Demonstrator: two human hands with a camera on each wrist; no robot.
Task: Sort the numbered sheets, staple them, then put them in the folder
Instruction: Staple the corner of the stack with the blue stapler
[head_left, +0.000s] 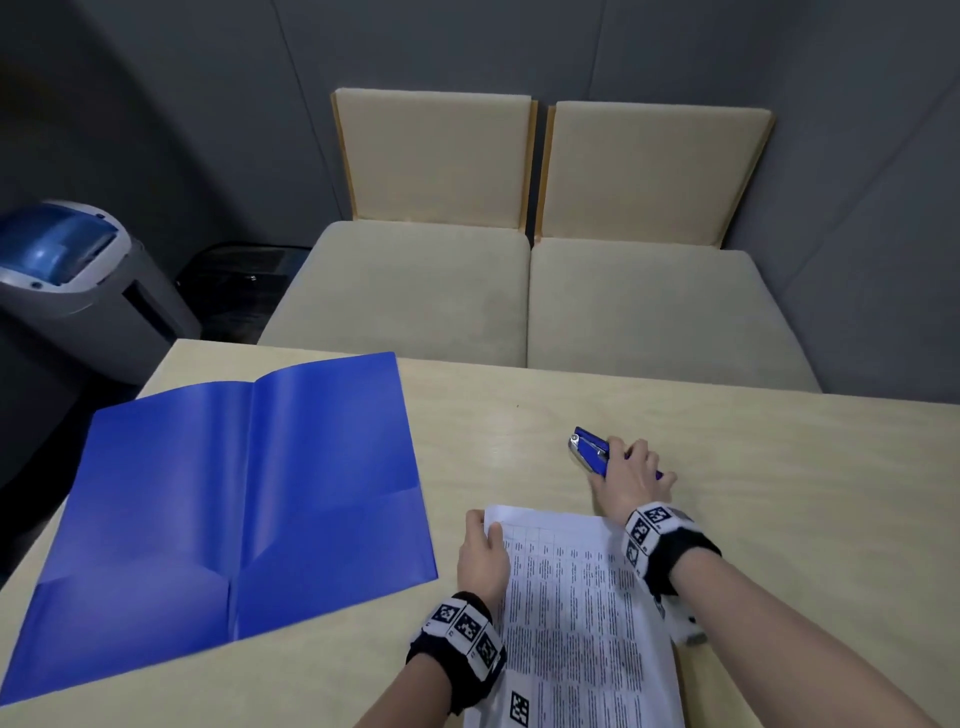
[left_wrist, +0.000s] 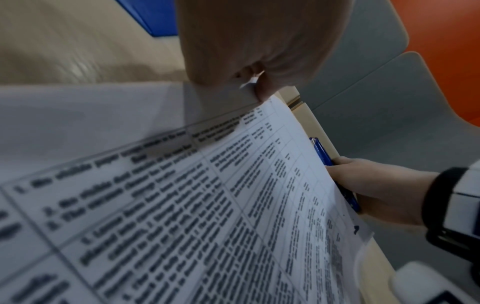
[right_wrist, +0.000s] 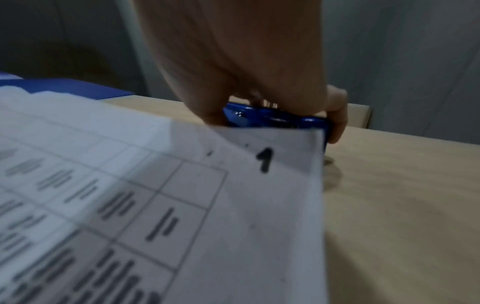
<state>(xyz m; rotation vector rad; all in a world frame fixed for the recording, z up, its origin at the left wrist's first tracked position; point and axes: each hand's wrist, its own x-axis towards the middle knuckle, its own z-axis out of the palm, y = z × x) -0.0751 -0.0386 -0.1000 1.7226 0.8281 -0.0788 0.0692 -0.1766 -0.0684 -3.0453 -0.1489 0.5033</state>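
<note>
A stack of printed sheets (head_left: 576, 613) lies on the table in front of me, its top sheet marked "1" (right_wrist: 265, 159) at the far right corner. My left hand (head_left: 483, 551) pinches the stack's far left corner (left_wrist: 253, 84) and lifts it a little. Just beyond the stack, my right hand (head_left: 631, 475) grips a blue stapler (head_left: 589, 449) that sits on the table. In the right wrist view the fingers curl over the stapler (right_wrist: 272, 118), thumb on its far side. The blue folder (head_left: 234, 509) lies spread flat at the left, its pockets showing.
The pale wooden table (head_left: 805, 493) carries everything. Two beige cushioned chairs (head_left: 519, 291) stand against its far edge. A grey and blue shredder bin (head_left: 67, 265) stands on the floor at the far left.
</note>
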